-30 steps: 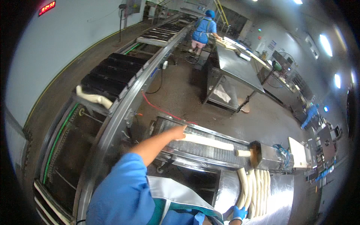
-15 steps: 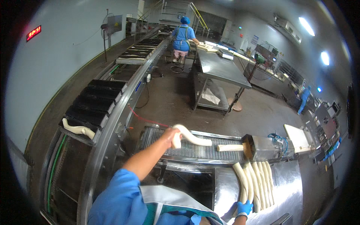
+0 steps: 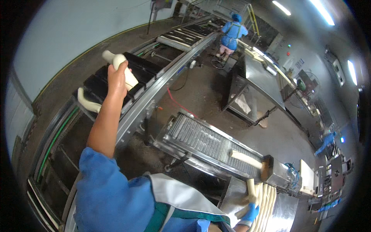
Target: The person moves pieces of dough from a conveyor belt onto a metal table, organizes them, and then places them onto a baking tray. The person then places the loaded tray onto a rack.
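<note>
My bare left hand [image 3: 117, 79] is closed around a long, pale dough roll [image 3: 119, 60], holding it above the black trays [image 3: 133, 63] on the left conveyor. Both ends of this roll stick out past my fingers. In the nearest tray lies another, curved dough roll [image 3: 87, 101], partly hidden by my forearm. At the lower right, my blue-gloved right hand [image 3: 252, 212] grips a dough roll [image 3: 251, 188] on a steel table [image 3: 285, 210]. Several more dough rolls [image 3: 268, 199] lie side by side against it.
A metal mesh conveyor [image 3: 201, 133] runs in front of me, carrying one dough roll [image 3: 245, 158] by a steel housing [image 3: 276, 170]. The left conveyor's metal rail [image 3: 154, 91] borders the trays. Farther off, a co-worker in blue [image 3: 231, 34] stands near a long steel table [image 3: 262, 77].
My left hand has carried its dough roll from above the mesh conveyor leftward to the black trays. The view has turned left. My right hand remains at the rolls on the steel table.
</note>
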Tool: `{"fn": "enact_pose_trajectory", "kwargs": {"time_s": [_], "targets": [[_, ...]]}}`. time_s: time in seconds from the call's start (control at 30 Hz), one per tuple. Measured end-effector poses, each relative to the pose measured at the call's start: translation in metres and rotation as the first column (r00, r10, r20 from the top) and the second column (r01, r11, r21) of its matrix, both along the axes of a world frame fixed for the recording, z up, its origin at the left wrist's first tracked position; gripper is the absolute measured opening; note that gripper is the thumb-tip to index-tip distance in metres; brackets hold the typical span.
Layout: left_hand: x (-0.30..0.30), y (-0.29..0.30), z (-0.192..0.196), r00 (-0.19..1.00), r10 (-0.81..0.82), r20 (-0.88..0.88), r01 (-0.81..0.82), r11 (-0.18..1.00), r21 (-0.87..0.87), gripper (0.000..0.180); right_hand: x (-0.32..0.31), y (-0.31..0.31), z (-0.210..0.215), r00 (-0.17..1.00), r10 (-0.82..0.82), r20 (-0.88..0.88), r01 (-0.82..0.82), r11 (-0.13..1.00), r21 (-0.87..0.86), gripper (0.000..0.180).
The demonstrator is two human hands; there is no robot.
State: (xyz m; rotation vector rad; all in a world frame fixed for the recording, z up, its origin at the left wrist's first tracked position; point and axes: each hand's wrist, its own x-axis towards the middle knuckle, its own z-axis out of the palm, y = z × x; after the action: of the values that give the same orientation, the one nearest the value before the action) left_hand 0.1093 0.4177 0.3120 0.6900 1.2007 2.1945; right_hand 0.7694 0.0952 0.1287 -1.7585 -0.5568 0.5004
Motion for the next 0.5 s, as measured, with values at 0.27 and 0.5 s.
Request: {"fn": "enact_pose_trajectory", "kwargs": {"time_s": [0.27, 0.5], "targets": [[-0.098, -0.028, -0.172, 0.94, 0.007, 0.342, 0.192, 0.817, -0.544, 0.055, -0.172, 0.165, 0.181, 0.721, 0.641, 0.262, -0.676, 0.733, 0.068, 0.042], [-0.118, -0.088, -0.148, 1.0, -0.007, -0.011, -0.001, 0.811, -0.585, 0.073, -0.368, 0.282, 0.255, 0.177, 0.943, 0.281, -0.923, 0.061, 0.38, 0.048]]}}
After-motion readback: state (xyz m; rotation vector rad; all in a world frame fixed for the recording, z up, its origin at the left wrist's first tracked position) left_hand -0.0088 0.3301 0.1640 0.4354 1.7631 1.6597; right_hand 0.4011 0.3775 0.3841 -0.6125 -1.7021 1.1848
